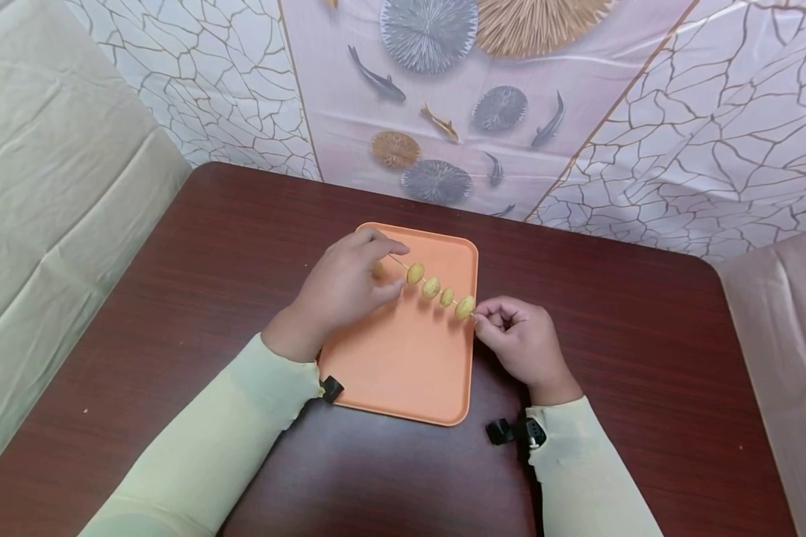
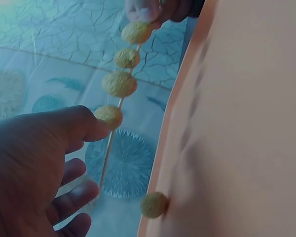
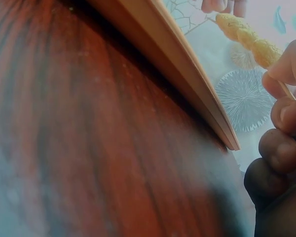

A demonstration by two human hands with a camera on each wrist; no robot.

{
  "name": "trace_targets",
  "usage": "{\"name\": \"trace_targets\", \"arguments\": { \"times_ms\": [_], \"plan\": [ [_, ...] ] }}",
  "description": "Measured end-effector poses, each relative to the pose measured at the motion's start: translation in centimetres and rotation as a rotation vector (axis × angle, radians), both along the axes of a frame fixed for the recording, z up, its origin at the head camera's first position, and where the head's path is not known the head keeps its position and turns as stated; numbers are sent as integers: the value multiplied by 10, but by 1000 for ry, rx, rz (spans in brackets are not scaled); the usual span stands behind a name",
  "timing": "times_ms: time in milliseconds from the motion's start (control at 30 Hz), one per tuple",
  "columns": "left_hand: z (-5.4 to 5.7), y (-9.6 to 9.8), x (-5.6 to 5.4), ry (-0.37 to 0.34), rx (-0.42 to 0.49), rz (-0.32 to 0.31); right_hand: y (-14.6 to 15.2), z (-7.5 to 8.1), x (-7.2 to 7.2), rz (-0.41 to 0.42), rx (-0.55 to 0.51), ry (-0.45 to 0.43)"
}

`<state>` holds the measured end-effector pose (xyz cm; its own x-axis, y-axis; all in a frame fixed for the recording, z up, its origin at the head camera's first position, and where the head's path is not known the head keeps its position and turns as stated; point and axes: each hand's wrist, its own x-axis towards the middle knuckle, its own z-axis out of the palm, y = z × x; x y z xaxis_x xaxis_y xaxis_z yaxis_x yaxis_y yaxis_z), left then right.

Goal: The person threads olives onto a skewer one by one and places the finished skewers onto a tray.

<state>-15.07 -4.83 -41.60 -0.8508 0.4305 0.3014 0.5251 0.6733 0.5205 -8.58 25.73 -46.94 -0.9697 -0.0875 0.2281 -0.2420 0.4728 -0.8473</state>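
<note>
A thin wooden skewer (image 1: 398, 261) carries several yellowish, rough-skinned round food pieces (image 1: 431, 288) and is held above an orange tray (image 1: 396, 373). My right hand (image 1: 524, 339) pinches its near end beside the last piece, with the other fingers curled in. Around the far part is my left hand (image 1: 345, 280), thumb and forefinger apart, the bare tip between them. In the left wrist view its thumb (image 2: 86, 126) touches the endmost piece (image 2: 109, 117). One loose round piece (image 2: 154, 205) lies on the tray, partly hidden by the left hand in the head view.
The tray lies on a dark red-brown wooden table (image 1: 645, 358). Behind it hangs a patterned cloth (image 1: 443, 97) with fish and round motifs. Plain pale cloth (image 1: 54, 186) hangs at the left side. Black straps with small devices (image 1: 510, 431) sit at the wrists.
</note>
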Motion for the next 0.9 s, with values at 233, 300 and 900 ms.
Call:
{"name": "trace_targets", "arguments": {
  "times_ms": [233,300,900],
  "plan": [
    [-2,-8,-6,10,-81,97,1,-3,-2,-21,0,1],
    [-5,-10,-7,-6,-111,121,2,-4,-3,-29,2,-1],
    [-26,-9,-17,-151,-292,196,5,-3,-2,3,63,-58]
  ]
}}
